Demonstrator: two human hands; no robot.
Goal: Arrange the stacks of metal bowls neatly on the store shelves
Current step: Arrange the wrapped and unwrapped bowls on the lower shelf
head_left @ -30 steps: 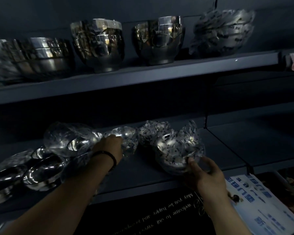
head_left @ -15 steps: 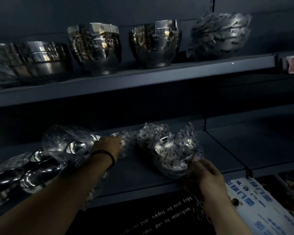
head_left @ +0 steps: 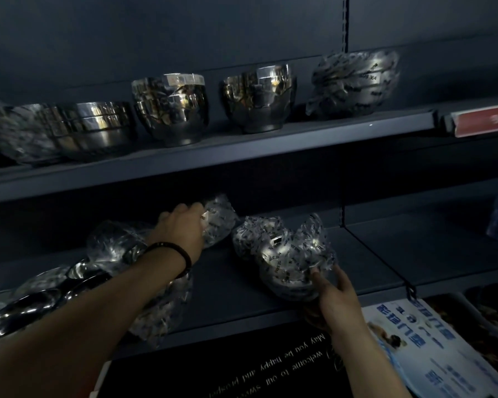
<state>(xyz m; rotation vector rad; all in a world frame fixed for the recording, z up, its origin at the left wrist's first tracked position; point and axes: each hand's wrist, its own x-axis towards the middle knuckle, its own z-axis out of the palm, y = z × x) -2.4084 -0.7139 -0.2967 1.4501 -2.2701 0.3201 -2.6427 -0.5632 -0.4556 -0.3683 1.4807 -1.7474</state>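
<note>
Head view of two dark store shelves. The left hand (head_left: 181,229) reaches over the lower shelf (head_left: 230,285) with its back to the camera. Its fingers are curled over the near side of the rear stack (head_left: 220,218), a plastic-wrapped set of metal bowls that shows just beyond and right of the knuckles. Whether this stack rests on the shelf cannot be told. A dark wristband (head_left: 174,255) circles the left wrist.

The right hand (head_left: 338,291) is at the shelf's front edge, fingers straight and spread. Its thumb and fingertips touch the lower right side of the front stack (head_left: 282,262), a second wrapped set standing on the shelf, above and left of the palm. The two stacks are near each other but apart.

Beneath and left of the left forearm lie a wrapped stack (head_left: 114,242) and tilted bare bowls (head_left: 26,307).

On the upper shelf (head_left: 242,146) stand, from left to right, a low stack (head_left: 95,129), a tall stack (head_left: 170,109), a second tall stack (head_left: 259,97) and a wrapped top stack (head_left: 354,84). A red tag (head_left: 483,122) sits on that shelf's edge at right.

Below the lower shelf lie a black mat (head_left: 270,366) with white lettering and a blue-and-white box (head_left: 431,343).
</note>
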